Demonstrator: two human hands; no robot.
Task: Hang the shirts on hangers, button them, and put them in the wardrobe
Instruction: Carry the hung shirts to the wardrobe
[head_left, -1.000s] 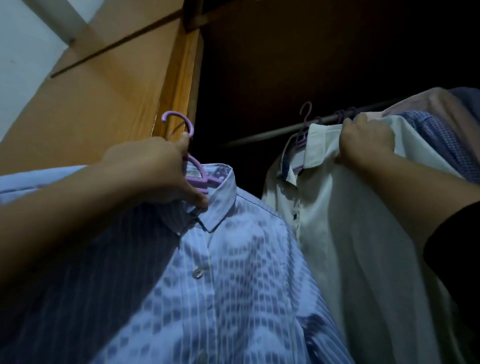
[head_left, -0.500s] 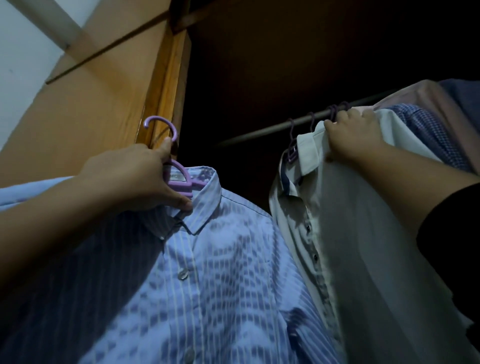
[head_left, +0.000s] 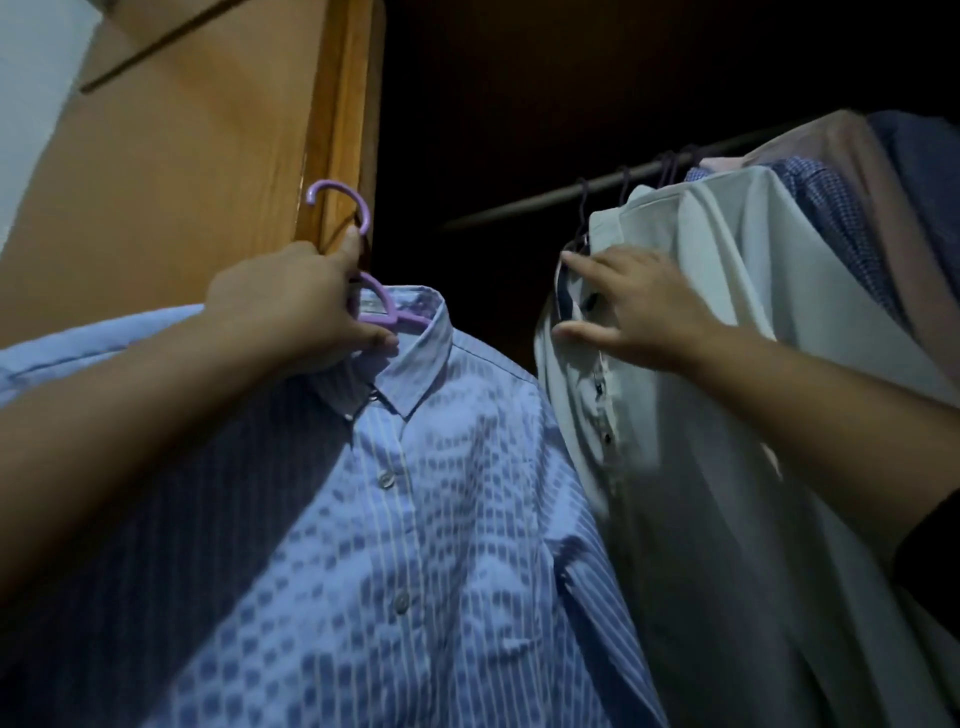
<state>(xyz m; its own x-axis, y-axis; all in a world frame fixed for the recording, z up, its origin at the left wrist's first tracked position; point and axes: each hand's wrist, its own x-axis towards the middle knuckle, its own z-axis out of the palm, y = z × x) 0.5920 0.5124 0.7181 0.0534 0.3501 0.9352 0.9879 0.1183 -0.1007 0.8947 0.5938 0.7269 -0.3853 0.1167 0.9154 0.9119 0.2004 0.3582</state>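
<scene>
— Shirt first: the blue striped shirt (head_left: 415, 519) hangs buttoned below the left hand (head_left: 291, 317), whose fingers curl round the neck of the purple hanger (head_left: 358, 260), hook free above the knuckles.

— And the right hand (head_left: 639, 312)?

— Fingers spread flat against the white shirt (head_left: 727, 415), gripping nothing, pressing it rightward.

— So what makes the hang go well?

— I'd keep that shirt pushed aside, lift the hook past the left hand's height, and drop it over the rail (head_left: 545, 205) beyond, in the bare stretch left of the right fingertips.
</scene>
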